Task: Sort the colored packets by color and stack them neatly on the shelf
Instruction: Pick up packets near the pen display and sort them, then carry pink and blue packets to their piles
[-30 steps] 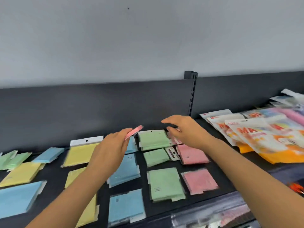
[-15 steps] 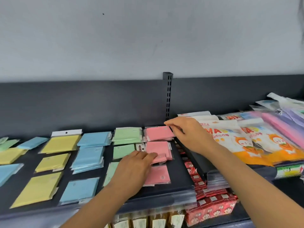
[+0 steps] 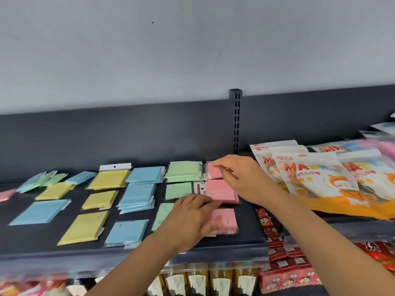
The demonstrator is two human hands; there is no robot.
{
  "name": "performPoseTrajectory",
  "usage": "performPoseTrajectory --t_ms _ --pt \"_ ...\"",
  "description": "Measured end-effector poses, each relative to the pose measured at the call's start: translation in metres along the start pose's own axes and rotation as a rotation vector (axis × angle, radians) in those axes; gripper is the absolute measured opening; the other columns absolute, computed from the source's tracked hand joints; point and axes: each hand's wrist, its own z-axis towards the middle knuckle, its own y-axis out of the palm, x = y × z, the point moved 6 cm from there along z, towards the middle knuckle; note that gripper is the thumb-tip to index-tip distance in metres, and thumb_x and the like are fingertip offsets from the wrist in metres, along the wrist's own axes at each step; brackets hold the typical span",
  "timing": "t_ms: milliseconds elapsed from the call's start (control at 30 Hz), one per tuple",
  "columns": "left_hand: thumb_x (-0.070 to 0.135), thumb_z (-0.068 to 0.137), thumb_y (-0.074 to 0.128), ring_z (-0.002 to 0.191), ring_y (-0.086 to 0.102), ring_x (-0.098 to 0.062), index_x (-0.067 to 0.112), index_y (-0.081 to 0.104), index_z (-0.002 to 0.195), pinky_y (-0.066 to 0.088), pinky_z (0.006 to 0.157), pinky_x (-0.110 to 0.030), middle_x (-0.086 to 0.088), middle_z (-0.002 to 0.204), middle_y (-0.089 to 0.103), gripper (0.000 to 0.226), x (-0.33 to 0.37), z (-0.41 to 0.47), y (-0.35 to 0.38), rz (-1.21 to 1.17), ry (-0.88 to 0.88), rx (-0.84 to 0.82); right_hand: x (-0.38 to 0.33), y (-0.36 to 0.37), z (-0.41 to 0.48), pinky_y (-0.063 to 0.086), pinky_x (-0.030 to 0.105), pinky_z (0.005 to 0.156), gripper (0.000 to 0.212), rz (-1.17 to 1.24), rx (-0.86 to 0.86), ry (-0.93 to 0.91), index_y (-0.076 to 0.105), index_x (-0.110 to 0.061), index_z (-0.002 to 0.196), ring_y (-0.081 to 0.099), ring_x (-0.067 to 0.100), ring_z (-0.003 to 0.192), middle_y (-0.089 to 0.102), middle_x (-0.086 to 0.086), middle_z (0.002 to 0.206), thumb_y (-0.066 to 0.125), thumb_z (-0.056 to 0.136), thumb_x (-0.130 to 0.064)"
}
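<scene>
— Pressing down, that near hand?
— Yes. The left hand (image 3: 192,218), fingers laid flat, rests on the front pink stack (image 3: 227,222), likely squaring it. Beyond, the right hand (image 3: 241,180) pinches the rear pink stack (image 3: 212,173) at the back of the shelf (image 3: 248,218), probably aligning edges.

The air above the shelf (image 3: 250,227) is open, giving free passage down from overhead. The back panel (image 3: 106,135) closes the rear, snack bags (image 3: 320,180) crowd the right, and packets (image 3: 136,195) leave only narrow bare gaps.
</scene>
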Motion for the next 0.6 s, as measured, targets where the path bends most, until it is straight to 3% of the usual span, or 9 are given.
performPoseTrajectory --t_ms 167,300,433,600 --pt "0.068 0.081 0.008 0.134 0.027 -0.010 0.038 0.020 0.144 0.023 0.111 -0.032 0.010 0.145 0.034 0.070 -0.035 -0.024 -0.013 -0.070 -0.130 0.054 -0.017 0.015 0.022 0.046 0.032 0.097 0.033 0.026 -0.046 -0.035 0.062 -0.021 0.120 0.057 0.012 0.111 0.063 -0.006 0.121 0.043 0.094 -0.012" --pt "0.077 0.075 -0.005 0.129 0.036 -0.010 0.036 0.031 0.140 0.032 0.106 -0.032 0.010 0.140 0.043 0.086 -0.086 -0.066 -0.025 -0.096 -0.248 0.137 -0.046 0.046 0.043 0.045 0.032 0.097 0.035 0.048 -0.101 -0.094 0.061 -0.021 0.121 0.057 0.013 0.111 0.062 -0.005 0.123 0.044 0.093 -0.011" --pt "0.082 0.074 0.000 0.120 0.047 -0.014 0.031 0.047 0.133 0.041 0.100 -0.033 0.007 0.130 0.054 0.091 -0.152 -0.118 -0.042 -0.165 -0.416 0.256 -0.088 0.088 0.066 0.045 0.032 0.096 0.035 0.081 -0.162 -0.167 0.061 -0.023 0.121 0.057 0.014 0.111 0.062 -0.007 0.123 0.046 0.091 -0.011" --pt "0.086 0.069 0.004 0.117 0.049 -0.013 0.029 0.053 0.127 0.040 0.098 -0.029 0.008 0.125 0.056 0.095 -0.224 -0.190 -0.056 -0.207 -0.567 0.337 -0.152 0.144 0.092 0.044 0.030 0.099 0.035 0.105 -0.249 -0.247 0.060 -0.023 0.124 0.056 0.013 0.114 0.059 -0.006 0.127 0.048 0.093 -0.012"
